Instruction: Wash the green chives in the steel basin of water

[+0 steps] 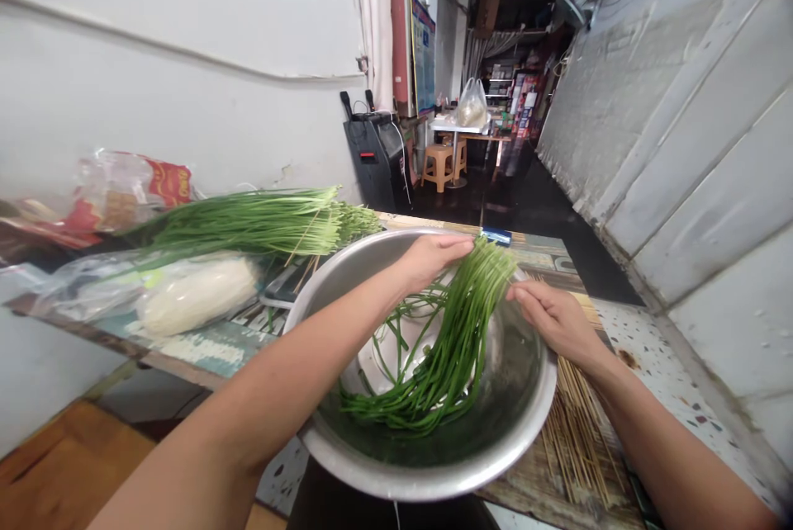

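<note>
Left hand [437, 256] and right hand [551, 317] pinch the pale ends of the chives [462, 332] (tidy grip, this!), seemingly keeping them aligned while the green lengths curl inside the metal basin [421, 485].

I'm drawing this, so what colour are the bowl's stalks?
The stalks are light green at the top, darker green below. The head view shows it best.

Dark cloth [353, 505] is worn over the lap, and a thin pale line [397, 515] is seen against it. The left hand [434, 257] and right hand [554, 319] are seen bare, and both forearms are likewise uncovered.
</note>
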A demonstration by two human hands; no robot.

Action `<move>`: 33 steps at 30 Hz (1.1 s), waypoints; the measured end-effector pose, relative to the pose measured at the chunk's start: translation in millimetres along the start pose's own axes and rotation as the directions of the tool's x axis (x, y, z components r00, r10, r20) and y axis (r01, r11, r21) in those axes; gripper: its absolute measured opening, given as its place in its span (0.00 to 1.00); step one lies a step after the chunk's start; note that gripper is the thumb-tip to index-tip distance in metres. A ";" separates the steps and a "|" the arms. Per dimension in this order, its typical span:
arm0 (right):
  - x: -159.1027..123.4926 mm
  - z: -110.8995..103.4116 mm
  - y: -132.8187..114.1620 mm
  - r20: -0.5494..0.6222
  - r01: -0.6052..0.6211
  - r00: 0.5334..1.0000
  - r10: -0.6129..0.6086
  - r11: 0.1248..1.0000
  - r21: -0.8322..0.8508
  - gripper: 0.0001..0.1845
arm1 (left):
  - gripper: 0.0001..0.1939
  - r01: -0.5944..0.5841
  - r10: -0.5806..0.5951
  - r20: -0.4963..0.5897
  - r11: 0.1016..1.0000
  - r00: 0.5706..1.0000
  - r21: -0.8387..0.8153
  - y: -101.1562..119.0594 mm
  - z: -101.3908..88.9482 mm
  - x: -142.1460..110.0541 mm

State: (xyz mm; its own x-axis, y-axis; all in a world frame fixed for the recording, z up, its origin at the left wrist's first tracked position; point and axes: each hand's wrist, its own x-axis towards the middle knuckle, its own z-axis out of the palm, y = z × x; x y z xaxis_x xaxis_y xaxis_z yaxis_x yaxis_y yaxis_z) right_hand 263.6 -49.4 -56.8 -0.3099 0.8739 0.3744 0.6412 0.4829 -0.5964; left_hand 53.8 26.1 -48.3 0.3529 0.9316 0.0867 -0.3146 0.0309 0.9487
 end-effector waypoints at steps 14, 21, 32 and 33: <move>-3.7 -5.2 -2.8 0.000 0.075 0.997 -0.075 0.997 0.010 0.16 | 0.17 0.110 -0.113 0.096 0.993 0.989 0.032 18.1 8.8 -11.7; -4.6 -3.0 -10.5 -0.068 0.039 0.997 -0.041 0.999 -0.038 0.15 | 0.11 0.025 -0.036 0.113 0.995 0.993 0.100 20.2 16.6 -17.1; -14.8 -29.3 -15.2 -0.167 0.070 0.983 -0.074 0.997 -0.027 0.11 | 0.21 0.158 -0.166 0.098 0.984 0.981 0.082 33.9 -16.5 -6.1; -16.4 -34.4 -17.7 -0.224 0.054 0.973 -0.058 0.998 -0.024 0.11 | 0.21 0.179 -0.189 0.082 0.977 0.979 0.116 33.0 -20.4 -9.5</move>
State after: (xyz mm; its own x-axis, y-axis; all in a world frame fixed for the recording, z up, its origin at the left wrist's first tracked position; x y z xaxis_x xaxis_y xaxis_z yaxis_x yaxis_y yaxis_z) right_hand 281.5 -74.2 -28.0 -0.1819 0.8097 0.5579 0.6399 0.5283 -0.5581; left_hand 22.1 25.6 -24.0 0.4771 0.8761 -0.0695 -0.1416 0.1547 0.9778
